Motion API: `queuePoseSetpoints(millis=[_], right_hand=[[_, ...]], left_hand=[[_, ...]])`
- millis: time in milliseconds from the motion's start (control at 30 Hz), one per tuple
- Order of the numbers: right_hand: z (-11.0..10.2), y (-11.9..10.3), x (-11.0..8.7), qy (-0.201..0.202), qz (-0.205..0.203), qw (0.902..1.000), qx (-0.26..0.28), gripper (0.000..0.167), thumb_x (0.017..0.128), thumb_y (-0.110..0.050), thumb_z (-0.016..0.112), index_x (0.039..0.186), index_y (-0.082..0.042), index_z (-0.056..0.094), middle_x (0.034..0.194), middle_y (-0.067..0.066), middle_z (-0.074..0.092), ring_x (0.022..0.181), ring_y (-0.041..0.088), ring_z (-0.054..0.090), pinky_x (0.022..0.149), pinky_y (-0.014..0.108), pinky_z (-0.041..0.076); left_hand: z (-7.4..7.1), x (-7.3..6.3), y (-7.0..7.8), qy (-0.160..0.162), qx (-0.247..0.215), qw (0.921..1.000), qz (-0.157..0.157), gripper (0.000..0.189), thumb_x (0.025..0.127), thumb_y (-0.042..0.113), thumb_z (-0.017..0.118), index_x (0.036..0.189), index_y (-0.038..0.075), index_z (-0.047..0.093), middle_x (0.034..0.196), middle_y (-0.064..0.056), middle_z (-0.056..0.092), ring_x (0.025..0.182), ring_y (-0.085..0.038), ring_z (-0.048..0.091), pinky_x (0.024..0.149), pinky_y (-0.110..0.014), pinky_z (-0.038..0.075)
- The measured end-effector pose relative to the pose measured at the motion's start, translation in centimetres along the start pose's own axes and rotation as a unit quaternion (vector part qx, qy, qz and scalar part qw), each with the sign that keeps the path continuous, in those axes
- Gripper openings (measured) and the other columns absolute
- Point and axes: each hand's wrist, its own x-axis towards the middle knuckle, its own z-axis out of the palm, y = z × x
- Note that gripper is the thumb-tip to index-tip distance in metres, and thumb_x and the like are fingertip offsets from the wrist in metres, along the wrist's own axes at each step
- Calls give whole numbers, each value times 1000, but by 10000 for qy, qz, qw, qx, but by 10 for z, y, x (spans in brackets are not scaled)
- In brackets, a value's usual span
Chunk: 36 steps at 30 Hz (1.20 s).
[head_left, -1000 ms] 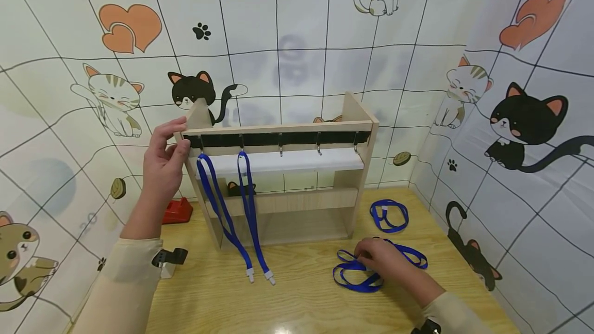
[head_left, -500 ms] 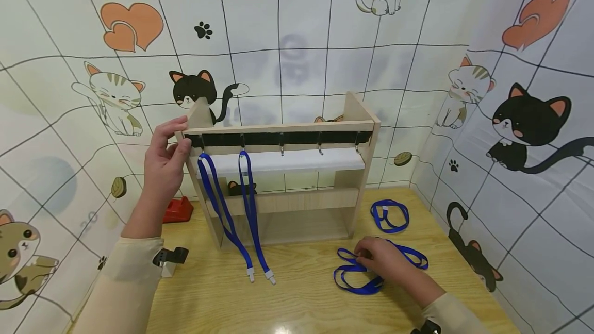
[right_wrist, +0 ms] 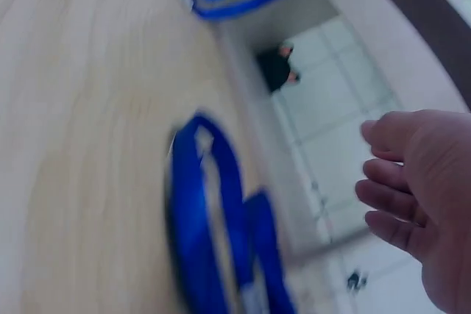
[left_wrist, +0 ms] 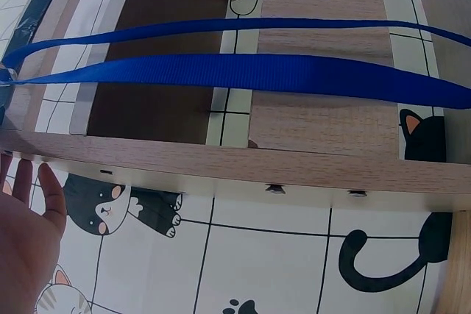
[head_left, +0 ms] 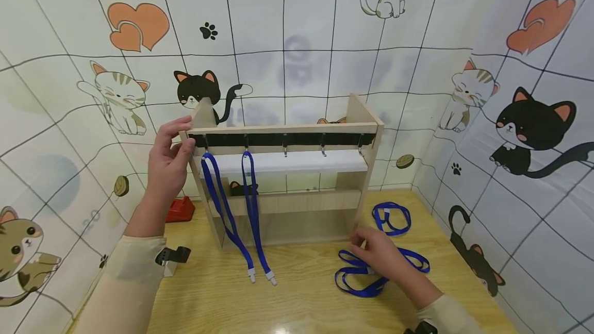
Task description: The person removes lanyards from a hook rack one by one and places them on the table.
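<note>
My left hand (head_left: 169,159) rests against the upper left corner of a light wooden rack (head_left: 306,201), fingertips touching its side panel. Two blue lanyards (head_left: 252,213) with white clips hang from the leftmost hooks of the rack's black strip (head_left: 303,140). Over loosely coiled blue lanyards (head_left: 371,291) on the table, my right hand (head_left: 378,254) is held with loosely bent fingers. In the right wrist view these fingers (right_wrist: 386,200) hold nothing, and a blurred lanyard (right_wrist: 191,215) lies apart from them.
Another coiled blue lanyard (head_left: 392,220) lies to the rack's right on the wooden table (head_left: 306,303). A red object (head_left: 181,209) stands at the rack's left. Bare hooks (head_left: 323,151) line the strip's right side. A cat-print backdrop (head_left: 297,19) surrounds the table.
My right hand has risen slightly off the coiled lanyards, towards the rack, uncovering more of the blue strap. My left hand stays at the rack's corner. The head view has shifted slightly.
</note>
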Motion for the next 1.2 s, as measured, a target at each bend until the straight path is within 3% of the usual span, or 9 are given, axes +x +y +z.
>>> queuePoseSetpoints(millis=[133, 267, 400, 667, 833, 1200], right_hand=[[4, -29, 14, 569, -560, 9964, 293, 20, 98, -4, 83, 111, -16, 75, 98, -11, 68, 86, 4, 63, 70, 28, 57], [6, -62, 37, 1034, -1201, 9865, 400, 23, 99, -5, 83, 118, -14, 74, 103, -6, 69, 88, 6, 65, 71, 30, 60], [9, -95, 63, 1306, -1491, 9785, 562, 26, 101, -8, 83, 126, -10, 74, 110, 0, 71, 92, 12, 69, 72, 34, 62], [21, -151, 107, 1595, -1694, 9682, 923, 31, 100, -8, 83, 129, -5, 73, 108, 3, 70, 93, 20, 72, 75, 39, 64], [31, -181, 128, 1753, -1574, 9642, 1221, 36, 100, -8, 83, 134, -3, 70, 110, 7, 69, 94, 22, 71, 78, 39, 64], [55, -220, 151, 2295, -1214, 9627, 762, 40, 101, -20, 85, 136, -4, 72, 106, 8, 69, 88, 21, 71, 71, 27, 60]], left_hand=[[0, 0, 0, -6, -26, 10000, 42, 35, 113, 7, 62, 148, 2, 60, 162, -4, 57, 143, -23, 53, 105, -26, 53], [0, 0, 0, -5, -20, 10000, 68, 35, 113, 7, 62, 147, 3, 60, 162, -4, 57, 143, -22, 53, 105, -26, 52], [-1, 1, 0, 3, -21, 10000, 51, 35, 113, 6, 62, 147, 3, 60, 162, -4, 57, 143, -23, 53, 106, -26, 53], [-2, 0, -1, -21, 31, 10000, -41, 36, 113, 9, 63, 149, 7, 60, 162, -1, 57, 146, -21, 51, 108, -27, 50], [-4, 1, -2, 14, 61, 10000, 52, 36, 112, 8, 65, 148, 7, 63, 160, -1, 60, 146, -21, 52, 107, -27, 51], [-6, 2, -3, 72, 31, 9999, -67, 38, 111, 10, 68, 148, 9, 66, 159, -2, 62, 145, -25, 56, 103, -26, 55]])
